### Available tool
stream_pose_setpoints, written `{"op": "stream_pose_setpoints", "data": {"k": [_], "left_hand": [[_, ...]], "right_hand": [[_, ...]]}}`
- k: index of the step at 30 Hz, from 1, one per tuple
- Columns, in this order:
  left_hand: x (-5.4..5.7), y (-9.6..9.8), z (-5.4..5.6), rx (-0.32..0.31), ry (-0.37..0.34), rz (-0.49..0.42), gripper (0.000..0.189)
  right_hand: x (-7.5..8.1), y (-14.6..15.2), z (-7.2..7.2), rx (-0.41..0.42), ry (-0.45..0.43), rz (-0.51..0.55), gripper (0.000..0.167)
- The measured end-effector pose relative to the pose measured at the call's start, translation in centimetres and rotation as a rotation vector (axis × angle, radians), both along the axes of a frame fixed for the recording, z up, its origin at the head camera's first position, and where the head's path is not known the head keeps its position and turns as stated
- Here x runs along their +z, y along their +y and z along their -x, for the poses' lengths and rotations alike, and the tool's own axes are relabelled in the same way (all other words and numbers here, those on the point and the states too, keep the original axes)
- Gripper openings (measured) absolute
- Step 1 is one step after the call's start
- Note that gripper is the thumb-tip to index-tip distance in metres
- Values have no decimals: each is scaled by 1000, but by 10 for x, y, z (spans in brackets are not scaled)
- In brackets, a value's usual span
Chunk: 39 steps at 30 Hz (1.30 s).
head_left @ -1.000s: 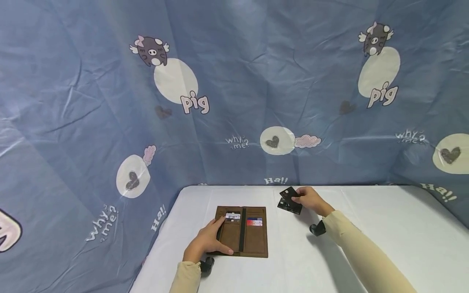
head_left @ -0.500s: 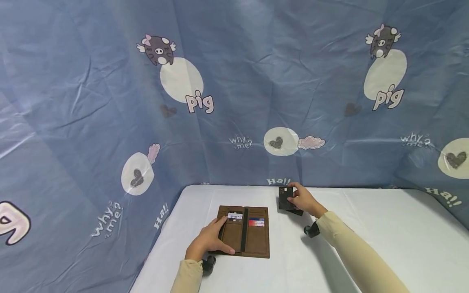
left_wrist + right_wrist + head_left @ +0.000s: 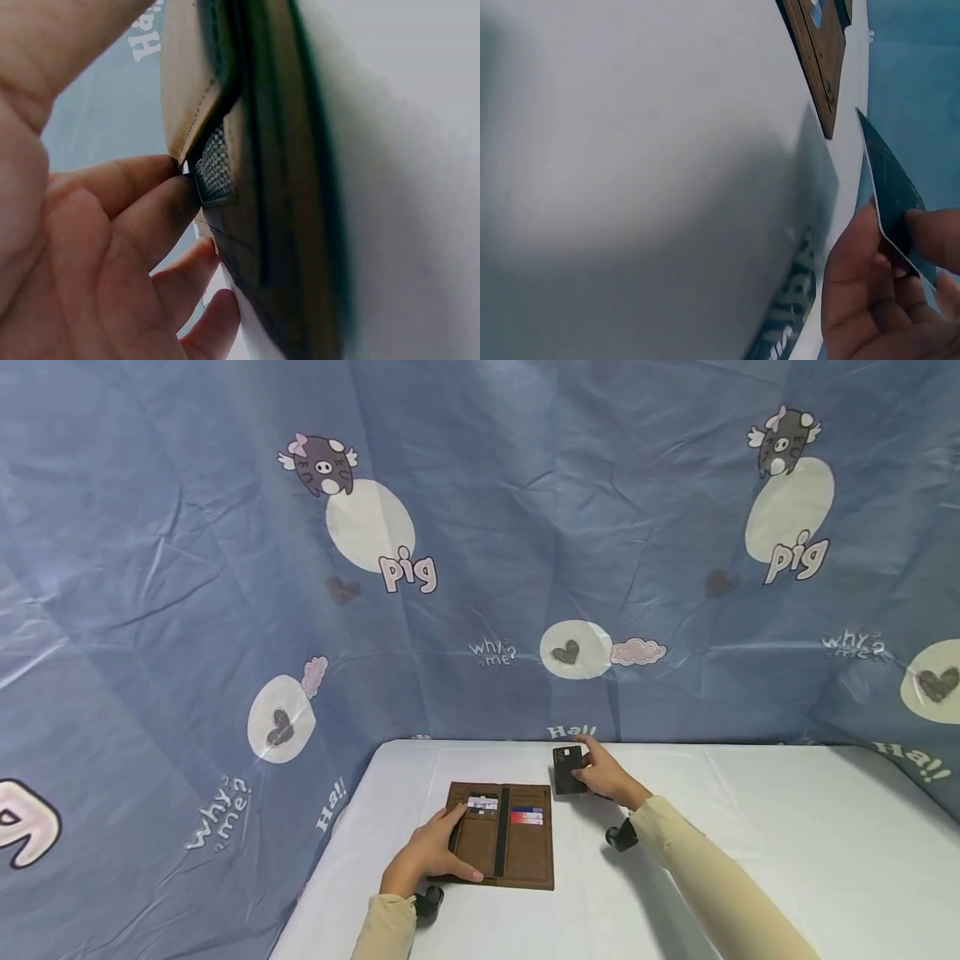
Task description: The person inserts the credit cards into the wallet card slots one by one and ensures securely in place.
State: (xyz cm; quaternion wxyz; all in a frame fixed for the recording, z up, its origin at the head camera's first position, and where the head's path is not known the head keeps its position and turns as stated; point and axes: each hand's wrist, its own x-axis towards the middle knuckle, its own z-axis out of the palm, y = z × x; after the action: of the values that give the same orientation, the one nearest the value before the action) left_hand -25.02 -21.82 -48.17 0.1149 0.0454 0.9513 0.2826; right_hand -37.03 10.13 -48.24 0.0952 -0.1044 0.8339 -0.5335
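Note:
A brown bifold wallet [image 3: 525, 852] lies spread open on the white table, with cards in its left [image 3: 482, 804] and right [image 3: 527, 815] pockets. My left hand [image 3: 429, 856] rests on the wallet's left side, thumb stretched along the lower edge. In the left wrist view, its fingertips touch the wallet's edge [image 3: 217, 165] beside a pocket. Right of the wallet, my right hand [image 3: 606, 774] pinches a black card [image 3: 567, 768] marked "VIP" between thumb and fingers, held up over the table. Below that hand, a second dark card [image 3: 789, 307] with light lettering lies on the table.
A white cloth covers the table [image 3: 787, 843]. Blue printed curtain [image 3: 480, 527] hangs behind its back edge and along its left side. Black cameras [image 3: 621, 836] are strapped at both wrists.
My right hand has lifted one black card off the other, turned it upright and carried it left towards the wallet. The left hand has stayed on the wallet.

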Motion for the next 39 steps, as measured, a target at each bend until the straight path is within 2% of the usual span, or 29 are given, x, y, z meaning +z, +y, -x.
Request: {"op": "stream_pose_setpoints", "data": {"k": [8,14,23,30,39], "left_hand": [[1,0,-2,5,1,-18,118],[1,-1,-1,6,-1,-15,118],[1,-1,-1,-1,3,-11,117],[-6,-1,1,1,5,-14,117],[-1,-1,0,15,-2,-9,118]], "right_hand": [[-6,-11,-1,-26,31,58,64],[-10,-19,1,-32,19,11,73],[-13,-31,-1,7,57,-23,70],[-22,-37,-3,43,63,-34,69],[-16,-43,-5,76,94,-118,67]]}}
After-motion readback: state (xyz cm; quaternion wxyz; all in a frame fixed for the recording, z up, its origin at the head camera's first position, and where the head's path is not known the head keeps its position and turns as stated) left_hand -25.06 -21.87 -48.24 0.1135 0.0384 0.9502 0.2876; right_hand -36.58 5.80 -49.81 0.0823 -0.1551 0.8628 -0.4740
